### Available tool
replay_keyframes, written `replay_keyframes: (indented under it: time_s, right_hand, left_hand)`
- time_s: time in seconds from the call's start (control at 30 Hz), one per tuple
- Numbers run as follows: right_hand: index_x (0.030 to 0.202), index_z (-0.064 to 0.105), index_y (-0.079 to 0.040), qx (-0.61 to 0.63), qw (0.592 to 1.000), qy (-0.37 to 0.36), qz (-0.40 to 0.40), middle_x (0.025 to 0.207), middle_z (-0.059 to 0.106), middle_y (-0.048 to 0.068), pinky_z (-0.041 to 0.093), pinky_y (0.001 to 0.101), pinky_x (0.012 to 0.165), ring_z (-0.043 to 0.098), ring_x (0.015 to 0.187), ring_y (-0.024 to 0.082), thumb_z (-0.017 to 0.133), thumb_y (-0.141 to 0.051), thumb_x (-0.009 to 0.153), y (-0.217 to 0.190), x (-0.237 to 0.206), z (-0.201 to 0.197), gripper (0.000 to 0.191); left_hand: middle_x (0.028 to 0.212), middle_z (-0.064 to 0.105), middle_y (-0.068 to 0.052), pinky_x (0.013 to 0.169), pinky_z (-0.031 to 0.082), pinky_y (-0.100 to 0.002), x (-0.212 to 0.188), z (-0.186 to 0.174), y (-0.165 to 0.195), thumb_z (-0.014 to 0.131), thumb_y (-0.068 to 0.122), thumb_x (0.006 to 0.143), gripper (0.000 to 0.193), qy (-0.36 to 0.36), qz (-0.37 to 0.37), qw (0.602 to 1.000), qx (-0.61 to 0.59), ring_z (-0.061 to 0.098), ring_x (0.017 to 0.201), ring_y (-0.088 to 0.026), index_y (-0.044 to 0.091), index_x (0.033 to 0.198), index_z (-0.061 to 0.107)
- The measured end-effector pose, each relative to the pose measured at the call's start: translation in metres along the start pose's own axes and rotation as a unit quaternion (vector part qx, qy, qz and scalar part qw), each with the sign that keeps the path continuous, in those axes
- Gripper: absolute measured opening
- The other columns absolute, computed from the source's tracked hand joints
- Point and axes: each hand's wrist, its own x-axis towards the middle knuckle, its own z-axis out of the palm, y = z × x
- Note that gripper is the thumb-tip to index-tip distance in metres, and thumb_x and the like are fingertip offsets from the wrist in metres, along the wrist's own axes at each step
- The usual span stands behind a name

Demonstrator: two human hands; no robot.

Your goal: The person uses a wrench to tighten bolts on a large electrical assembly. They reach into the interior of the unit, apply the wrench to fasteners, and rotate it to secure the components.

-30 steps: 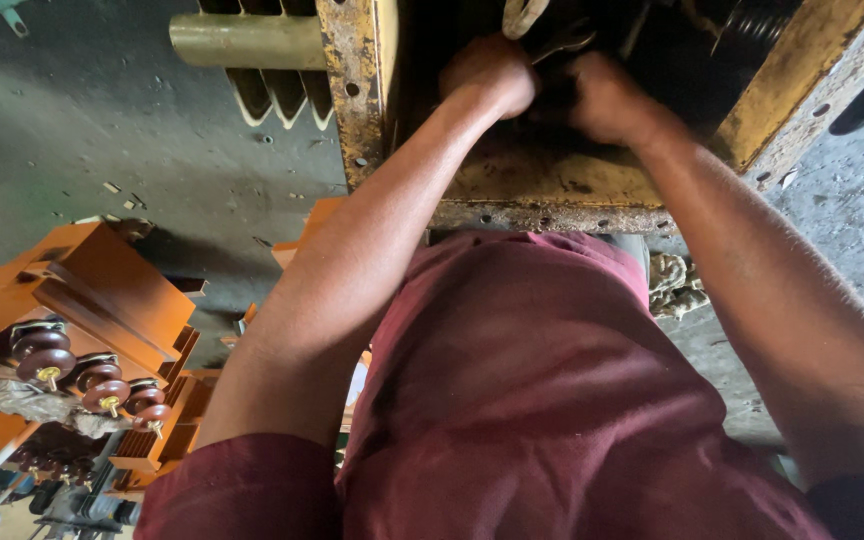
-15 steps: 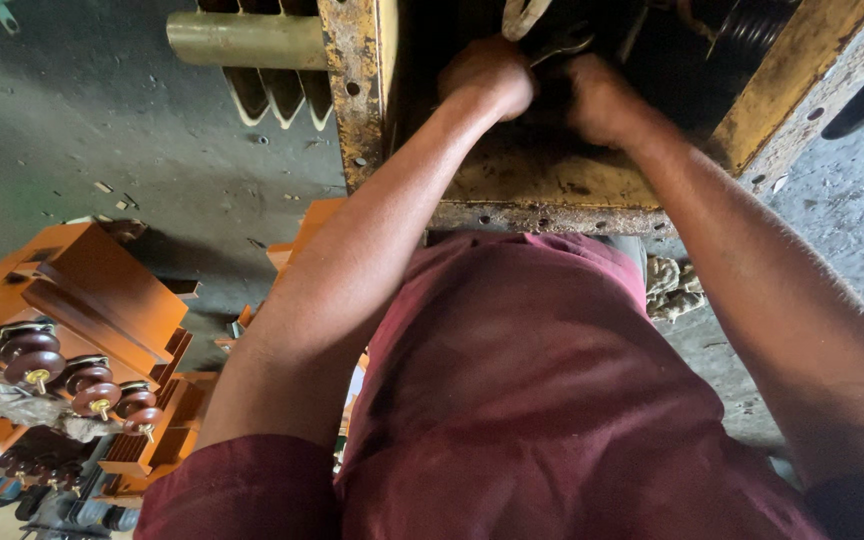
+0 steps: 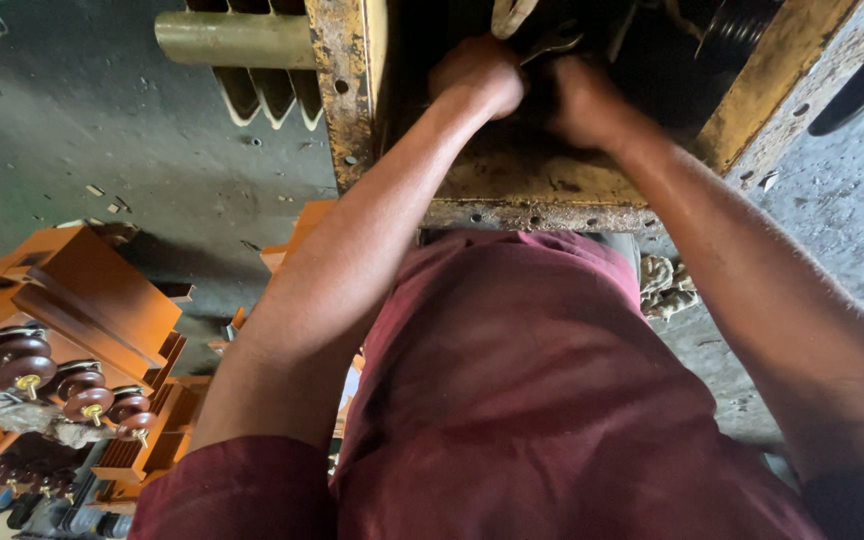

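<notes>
Concrete floor surrounds us; at twelve o'clock our left hand [image 3: 477, 72] and right hand [image 3: 582, 100] reach into the rusty yellow frame [image 3: 542, 180], both fists closed around a metal tool [image 3: 544, 42] between them, its axis running left-right.

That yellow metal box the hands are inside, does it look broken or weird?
The yellow metal frame looks worn: its paint is flaked and rust-brown along the edges and bolt holes. Both hands, left hand and right hand, are closed around dark parts inside it. Nothing looks spilled or tipped.
</notes>
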Motion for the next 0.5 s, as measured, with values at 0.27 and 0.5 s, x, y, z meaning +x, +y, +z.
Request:
replay_keyframes:
  time_s: [0.27,0.5]
  right_hand:
    - [0.142,0.055,0.003,0.02,0.999,0.03,-0.014,0.135,0.061,0.026,0.05,0.0448,0.107,0.059,0.12,0.04,0.082,-0.002,0.076,-0.012,0.001,-0.002,0.071]
    - [0.132,0.059,0.005,-0.007,1.0,0.005,0.009,0.129,0.062,0.029,0.048,0.0461,0.103,0.059,0.117,0.043,0.085,-0.003,0.068,-0.008,-0.002,-0.006,0.07]
  left_hand:
    - [0.123,0.073,-0.011,0.089,0.06,-0.041,0.004,0.003,-0.002,0.067,0.018,0.086,0.037,-0.005,0.013,0.999,0.033,0.072,0.112,-0.029,0.015,0.122,0.073]
    - [0.119,0.071,-0.012,0.085,0.059,-0.043,0.01,0.008,-0.005,0.066,0.025,0.085,0.037,0.036,0.007,0.999,0.004,0.071,0.108,-0.03,0.014,0.12,0.071]
